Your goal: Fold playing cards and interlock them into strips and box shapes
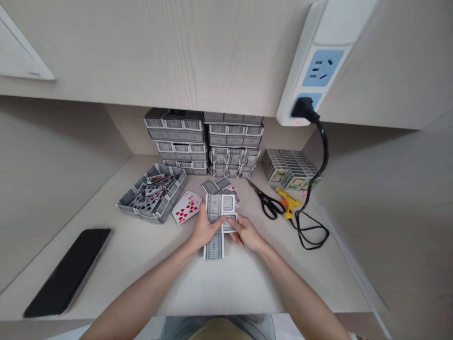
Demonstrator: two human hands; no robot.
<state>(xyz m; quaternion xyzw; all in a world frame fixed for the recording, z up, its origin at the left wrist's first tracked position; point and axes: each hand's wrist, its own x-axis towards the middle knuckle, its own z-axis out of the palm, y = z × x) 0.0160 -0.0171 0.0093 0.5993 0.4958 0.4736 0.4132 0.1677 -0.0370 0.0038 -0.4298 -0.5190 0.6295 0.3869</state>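
Observation:
A piece made of joined grey-backed playing cards (214, 246) is between my two hands, at the middle of the desk. My left hand (204, 227) grips its left side, thumb lying across the front. On the right, my right hand (247, 232) pinches a folded card (230, 224) against the piece's right edge; another folded card (228, 203) sits just above it. Just behind lie loose grey-backed cards (215, 185), partly hidden by the piece. To the left of my left hand rests a face-up stack of heart cards (187, 208).
A card-built tray (159, 215) holds loose cards at left. Stacked card boxes (184, 134) stand at the back. Black scissors (271, 205), a yellow glue gun (288, 202) and card packs (290, 169) are at right. A cord (324, 146) hangs from the power strip (314, 71). A black phone-like slab (69, 271) lies front left.

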